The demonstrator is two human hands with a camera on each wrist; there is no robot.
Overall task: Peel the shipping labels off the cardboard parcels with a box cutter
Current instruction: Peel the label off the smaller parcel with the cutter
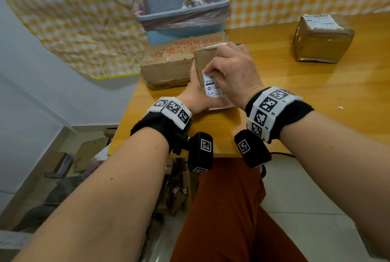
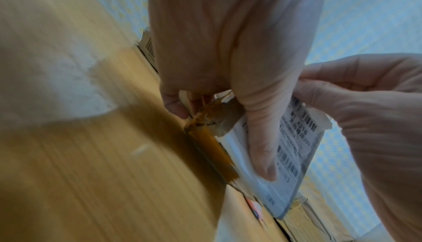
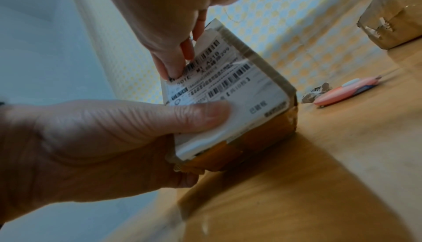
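Note:
A small brown cardboard parcel [image 1: 202, 59] stands tilted on the wooden table [image 1: 295, 97], with a white shipping label [image 1: 213, 86] on its near face. My left hand [image 1: 200, 93] grips the parcel from the left, and its thumb [image 3: 182, 116] presses on the label [image 3: 239, 87]. My right hand [image 1: 207, 71] pinches the label's upper left corner, which lifts slightly off the cardboard [image 3: 175, 69]. The pink box cutter [image 3: 345, 92] lies on the table to the right of the parcel, in neither hand. My right hand hides it in the head view.
A second taped parcel [image 1: 322, 38] with a label on top stands at the back right. A larger worn cardboard box [image 1: 168, 61] lies behind the held parcel, before a blue bin [image 1: 181, 12] with a plastic liner. A crumpled tape scrap [image 3: 317, 92] lies beside the cutter. The table's left edge [image 1: 126, 114] is close.

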